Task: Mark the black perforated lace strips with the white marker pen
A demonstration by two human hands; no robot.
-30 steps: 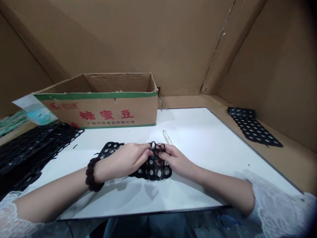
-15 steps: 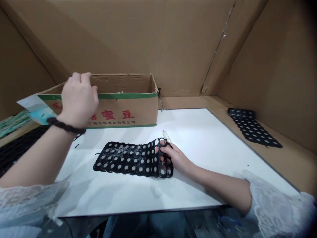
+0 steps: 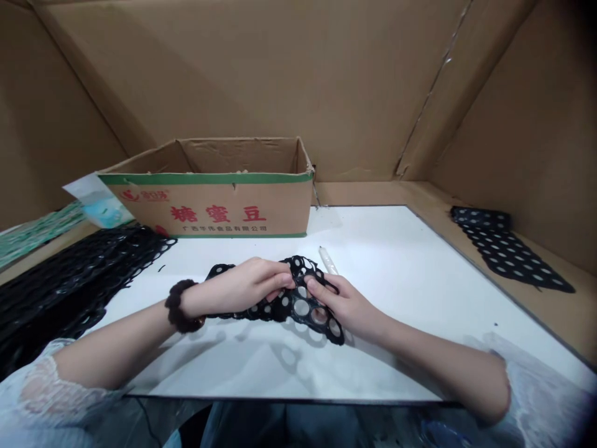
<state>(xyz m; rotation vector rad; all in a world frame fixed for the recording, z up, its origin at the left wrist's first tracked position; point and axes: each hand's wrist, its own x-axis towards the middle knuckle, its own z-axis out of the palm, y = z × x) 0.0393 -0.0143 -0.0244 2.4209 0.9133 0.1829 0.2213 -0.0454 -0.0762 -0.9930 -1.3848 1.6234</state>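
Note:
A black strip of lace-like material with rows of round holes (image 3: pixel 301 307) lies across the white board in front of me, its right end lifted. My right hand (image 3: pixel 342 298) pinches that raised end between thumb and fingers. My left hand (image 3: pixel 252 283) has its fingertips closed on the strip just beside the right one, and its palm covers much of the strip's left half. Whether the left fingers grip the strip itself or a scrap on it is hidden. Behind my right fingers lies a slim whitish pen-like tool (image 3: pixel 327 258).
An open cardboard box (image 3: pixel 217 205) stands at the back left of the white board (image 3: pixel 373 236). Left of it lies a heap of black strips (image 3: pixel 69 280) near green-and-white material (image 3: pixel 37 233). Another holed black strip (image 3: pixel 510 249) lies at the right. Cardboard walls (image 3: pixel 280 74) surround the board.
My left hand has come down from above the box's front edge to the strip, beside my right hand. The strip's right end is now lifted and tilted. The view has shifted slightly left.

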